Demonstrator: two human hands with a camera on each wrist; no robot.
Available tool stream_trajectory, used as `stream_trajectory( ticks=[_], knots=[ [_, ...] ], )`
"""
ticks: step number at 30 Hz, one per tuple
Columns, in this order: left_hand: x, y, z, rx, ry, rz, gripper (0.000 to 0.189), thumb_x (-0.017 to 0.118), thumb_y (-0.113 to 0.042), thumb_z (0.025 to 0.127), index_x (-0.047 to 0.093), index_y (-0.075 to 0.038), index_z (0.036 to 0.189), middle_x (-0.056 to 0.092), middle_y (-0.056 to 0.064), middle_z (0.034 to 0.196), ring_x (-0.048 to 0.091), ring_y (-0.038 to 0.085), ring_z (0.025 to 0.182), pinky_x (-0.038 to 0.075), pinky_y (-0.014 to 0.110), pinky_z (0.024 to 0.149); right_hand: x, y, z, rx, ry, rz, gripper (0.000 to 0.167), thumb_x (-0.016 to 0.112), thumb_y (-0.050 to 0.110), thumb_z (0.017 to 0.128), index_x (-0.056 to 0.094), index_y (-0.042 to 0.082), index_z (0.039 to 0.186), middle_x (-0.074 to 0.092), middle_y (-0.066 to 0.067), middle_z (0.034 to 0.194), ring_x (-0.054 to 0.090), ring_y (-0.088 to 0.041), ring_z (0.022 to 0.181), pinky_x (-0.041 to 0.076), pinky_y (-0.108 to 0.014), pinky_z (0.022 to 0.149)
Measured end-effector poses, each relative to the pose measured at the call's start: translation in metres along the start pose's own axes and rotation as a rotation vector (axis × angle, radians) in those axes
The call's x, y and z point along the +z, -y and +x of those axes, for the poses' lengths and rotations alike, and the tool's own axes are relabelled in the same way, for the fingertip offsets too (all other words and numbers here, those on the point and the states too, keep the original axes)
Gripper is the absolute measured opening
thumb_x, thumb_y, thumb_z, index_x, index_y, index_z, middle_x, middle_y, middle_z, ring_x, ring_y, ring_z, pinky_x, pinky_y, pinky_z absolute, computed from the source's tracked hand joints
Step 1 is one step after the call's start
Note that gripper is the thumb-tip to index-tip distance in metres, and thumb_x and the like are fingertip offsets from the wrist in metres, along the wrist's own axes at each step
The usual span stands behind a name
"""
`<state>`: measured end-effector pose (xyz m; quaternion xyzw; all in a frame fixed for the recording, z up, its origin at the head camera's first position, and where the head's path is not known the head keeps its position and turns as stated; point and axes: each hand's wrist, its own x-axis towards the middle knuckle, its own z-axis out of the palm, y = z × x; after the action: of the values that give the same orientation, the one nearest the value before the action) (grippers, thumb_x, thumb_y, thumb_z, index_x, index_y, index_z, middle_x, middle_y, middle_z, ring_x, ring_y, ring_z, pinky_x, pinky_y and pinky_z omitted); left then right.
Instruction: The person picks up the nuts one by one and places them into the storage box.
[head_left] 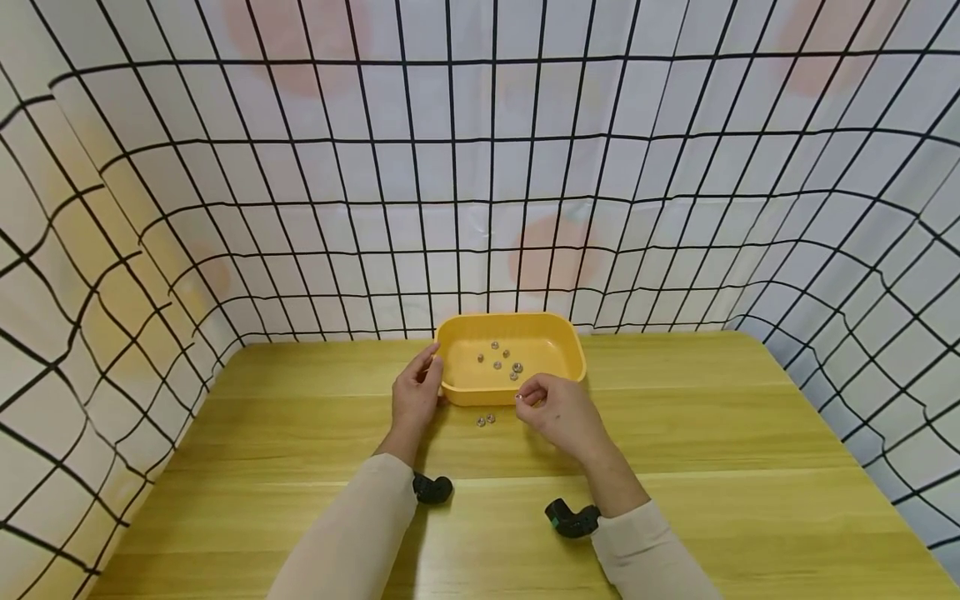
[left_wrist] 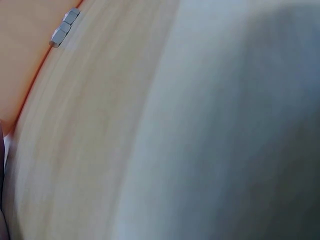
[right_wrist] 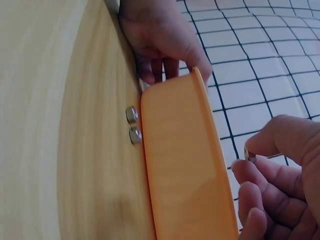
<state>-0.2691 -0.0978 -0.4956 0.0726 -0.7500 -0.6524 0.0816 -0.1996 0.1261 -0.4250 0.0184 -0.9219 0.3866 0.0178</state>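
Note:
A yellow plastic bin (head_left: pixel 465 398) stands on the table with several metal nuts (head_left: pixel 517 367) scattered inside. My left hand (head_left: pixel 417 392) holds the bin at its left end; in the right wrist view the same hand (right_wrist: pixel 162 37) has one digit over the rim and its other fingers against the end wall. Just outside the near wall, my right hand (head_left: pixel 562 417) pinches a small metal nut (right_wrist: pixel 251 156) between thumb and forefinger, raised about rim height. Two more nuts (head_left: pixel 486 420) lie side by side on the table by the bin's front wall.
The wooden table (head_left: pixel 300 500) spreads around the bin. Behind it and at both sides hangs a white cloth (head_left: pixel 465 225) with a black grid. A black wrist camera (head_left: pixel 433 489) sits by the left sleeve and another camera (head_left: pixel 572 518) by the right one.

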Motion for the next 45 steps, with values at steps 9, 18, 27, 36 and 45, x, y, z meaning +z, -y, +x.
stream_trajectory(
  ticks=[9,18,27,36,45],
  knots=[
    [0.0,-0.002,0.0,0.008,-0.002,0.001,0.035,0.062,-0.039,0.101,0.066,-0.036,0.136,0.066,0.009,0.129,0.064,0.02,0.09,0.059,0.024,0.056,-0.011,-0.011,0.013,-0.019,-0.095,-0.106,0.014,0.075,0.031,0.09,0.072,0.017,0.091,0.072,0.004,0.084,0.06,-0.014,0.074,0.049,-0.028,0.069],
    [0.0,-0.002,0.001,0.01,-0.008,0.007,0.034,0.062,-0.037,0.102,0.067,-0.035,0.136,0.067,0.009,0.13,0.064,0.02,0.088,0.059,0.024,0.057,-0.026,-0.02,0.033,-0.075,-0.107,-0.158,0.018,0.071,0.032,0.093,0.072,0.015,0.096,0.071,0.0,0.088,0.057,-0.016,0.069,0.045,-0.027,0.063],
    [0.0,0.001,0.0,-0.001,-0.016,0.02,0.034,0.062,-0.04,0.101,0.067,-0.036,0.135,0.066,0.007,0.13,0.064,0.02,0.09,0.059,0.024,0.057,-0.031,-0.02,0.056,-0.068,-0.052,-0.215,0.022,0.068,0.034,0.096,0.07,0.013,0.102,0.071,-0.003,0.095,0.06,-0.018,0.077,0.049,-0.029,0.068],
    [0.001,0.0,0.001,0.011,-0.022,0.007,0.033,0.063,-0.038,0.102,0.068,-0.035,0.134,0.068,0.008,0.125,0.064,0.018,0.086,0.059,0.023,0.056,-0.029,-0.022,0.081,-0.09,-0.044,-0.259,0.023,0.066,0.034,0.097,0.071,0.013,0.104,0.072,-0.004,0.094,0.061,-0.017,0.072,0.051,-0.03,0.066],
    [0.002,-0.001,0.0,0.004,-0.025,0.018,0.034,0.062,-0.037,0.102,0.068,-0.035,0.135,0.067,0.007,0.129,0.064,0.02,0.093,0.058,0.022,0.057,-0.029,-0.025,0.099,-0.1,-0.006,-0.323,0.025,0.064,0.037,0.097,0.074,0.015,0.104,0.07,-0.002,0.091,0.061,-0.018,0.074,0.048,-0.031,0.066]
  ],
)
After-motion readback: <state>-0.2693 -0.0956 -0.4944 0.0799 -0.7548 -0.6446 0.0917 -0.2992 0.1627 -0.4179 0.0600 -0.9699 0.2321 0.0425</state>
